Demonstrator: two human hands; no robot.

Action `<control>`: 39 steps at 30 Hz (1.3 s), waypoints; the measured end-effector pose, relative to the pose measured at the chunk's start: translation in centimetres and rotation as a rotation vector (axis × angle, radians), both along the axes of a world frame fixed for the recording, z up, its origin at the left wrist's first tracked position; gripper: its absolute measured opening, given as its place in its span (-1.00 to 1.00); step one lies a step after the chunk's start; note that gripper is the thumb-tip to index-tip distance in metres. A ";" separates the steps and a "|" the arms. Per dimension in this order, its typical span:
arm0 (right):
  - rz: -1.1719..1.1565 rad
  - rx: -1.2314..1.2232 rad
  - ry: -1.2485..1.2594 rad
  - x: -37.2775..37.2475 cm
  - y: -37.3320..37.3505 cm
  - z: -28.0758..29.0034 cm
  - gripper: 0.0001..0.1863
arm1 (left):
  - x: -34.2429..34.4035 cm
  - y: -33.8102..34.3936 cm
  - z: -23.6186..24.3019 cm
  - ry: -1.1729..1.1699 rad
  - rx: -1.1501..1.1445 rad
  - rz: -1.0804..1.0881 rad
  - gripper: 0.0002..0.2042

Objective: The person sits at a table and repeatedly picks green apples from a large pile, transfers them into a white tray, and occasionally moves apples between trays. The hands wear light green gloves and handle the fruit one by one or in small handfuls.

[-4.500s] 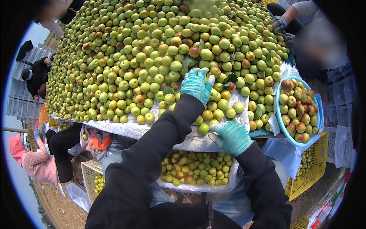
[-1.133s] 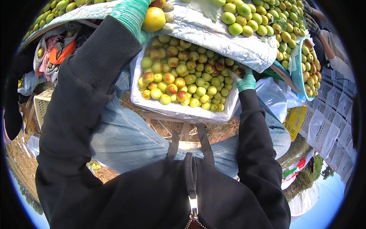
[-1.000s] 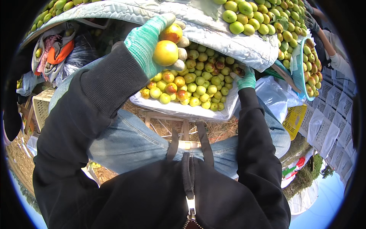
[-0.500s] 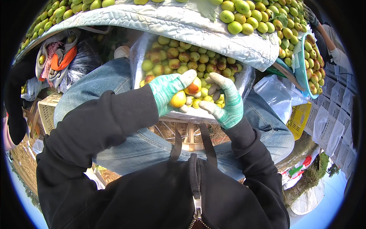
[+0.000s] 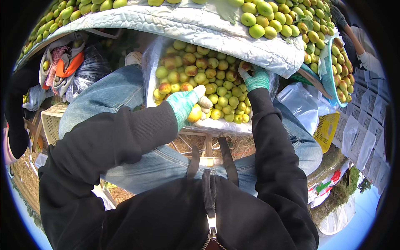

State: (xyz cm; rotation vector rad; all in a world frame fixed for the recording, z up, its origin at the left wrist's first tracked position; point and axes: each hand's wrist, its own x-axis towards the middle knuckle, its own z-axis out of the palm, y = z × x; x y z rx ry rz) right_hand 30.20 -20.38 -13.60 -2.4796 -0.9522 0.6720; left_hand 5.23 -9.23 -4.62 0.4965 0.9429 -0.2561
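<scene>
A white plastic-lined box (image 5: 148, 79) full of green-and-red jujubes (image 5: 221, 85) sits between my knees. Over its near left part, my left hand (image 5: 186, 104), in a green glove with pale fingertips, curls closed around a yellow-orange jujube (image 5: 194, 113). My right hand (image 5: 257, 80), gloved alike, reaches into the far right corner of the box. Its thumb lies beside a reddish jujube (image 5: 245, 65). The right fingers are mostly hidden near the cloth's edge, so what they hold, if anything, does not show.
A pale quilted cloth (image 5: 175, 21) overhangs the box's far side, with jujubes heaped on top. At the right stand a blue basket of jujubes (image 5: 334, 75), a yellow crate (image 5: 326, 131) and clear plastic bags (image 5: 302, 104). Another person's arm (image 5: 353, 39) shows at far right.
My right hand has moved from beside the left hand to the box's far right corner. The reddish jujube earlier at my left hand no longer shows there; the yellow-orange one stays.
</scene>
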 end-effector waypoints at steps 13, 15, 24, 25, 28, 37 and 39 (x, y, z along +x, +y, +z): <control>0.379 0.431 0.397 -11.4 -2.4 8.5 -0.35 | 1.3 0.2 1.4 0.041 -0.269 0.321 -0.53; 0.320 0.402 0.466 -12.9 -2.9 8.6 -0.34 | 1.1 -0.8 2.0 -0.005 -0.192 0.302 -0.54; 0.228 0.515 0.369 -11.5 -3.0 10.2 -0.51 | 0.8 -0.1 -0.3 0.033 -0.139 0.238 -0.53; 0.200 0.525 0.365 -11.6 -2.6 11.5 -0.48 | 1.1 0.0 -0.9 0.102 -0.093 0.211 -0.54; 0.098 0.955 0.218 -13.7 1.7 16.1 -0.38 | 2.3 0.2 -2.4 0.134 -0.069 0.187 -0.68; 1.223 1.017 0.801 -31.1 15.8 27.3 -0.31 | 7.7 3.3 -3.5 -0.050 0.086 0.343 -0.76; 1.109 1.020 0.763 -29.7 16.5 26.2 -0.37 | 8.4 3.4 -3.3 -0.102 0.013 0.438 -0.78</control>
